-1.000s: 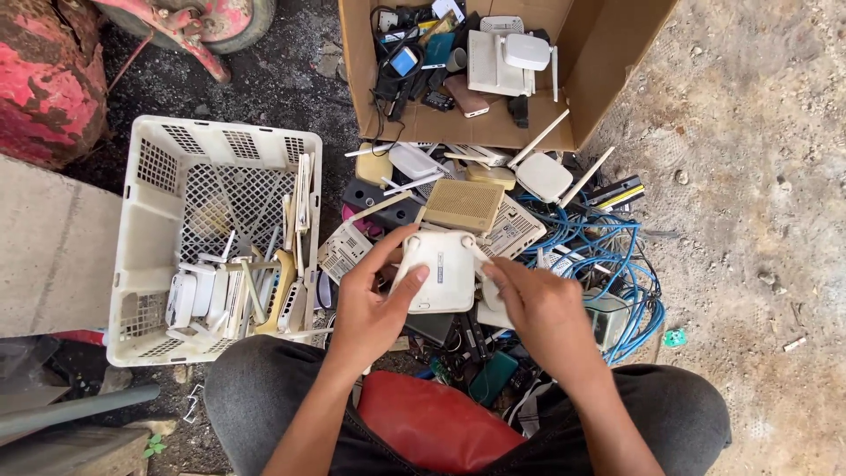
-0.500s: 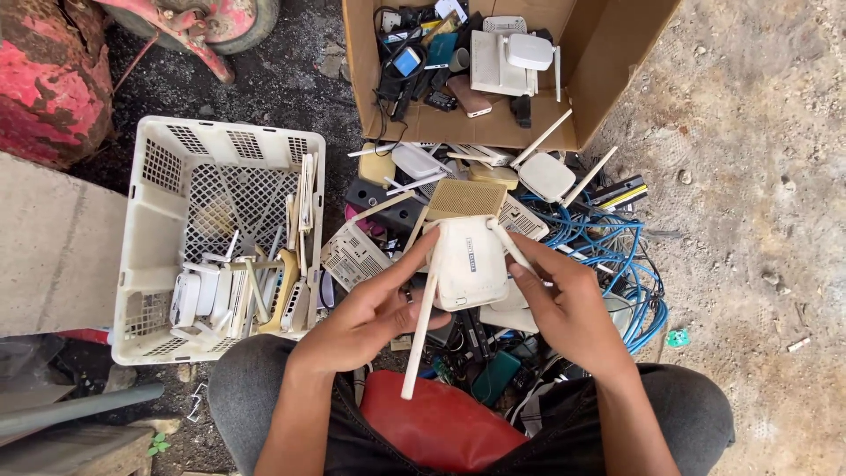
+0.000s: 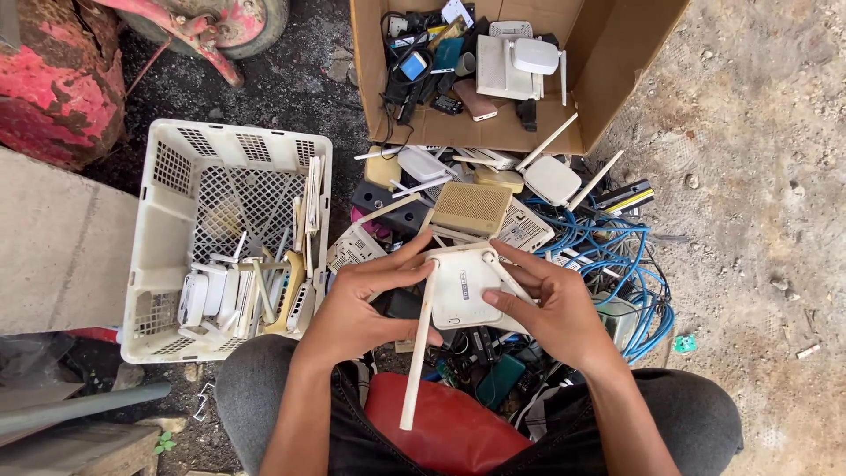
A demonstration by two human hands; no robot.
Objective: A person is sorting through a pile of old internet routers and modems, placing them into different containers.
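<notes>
Both my hands hold a white router [image 3: 460, 286] over my lap. My left hand [image 3: 359, 308] grips its left side, where a long white antenna [image 3: 417, 351] hangs down toward my knees. My right hand [image 3: 553, 304] grips the right side, fingers by a second antenna folded across the casing. Below and behind the router lies a pile of routers, among them a beige one [image 3: 470, 207] and a white one [image 3: 552, 179] with two antennas.
A white plastic crate [image 3: 159, 238] at my left holds several white devices. An open cardboard box [image 3: 617, 62] at the top holds routers, cables and small electronics. Blue cables [image 3: 617, 256] tangle at the right. Red machinery [image 3: 53, 79] stands top left. A red seat [image 3: 449, 423] is between my legs.
I lifted the white router off the pile and brought it closer to me. One antenna has swung out and now hangs straight down.
</notes>
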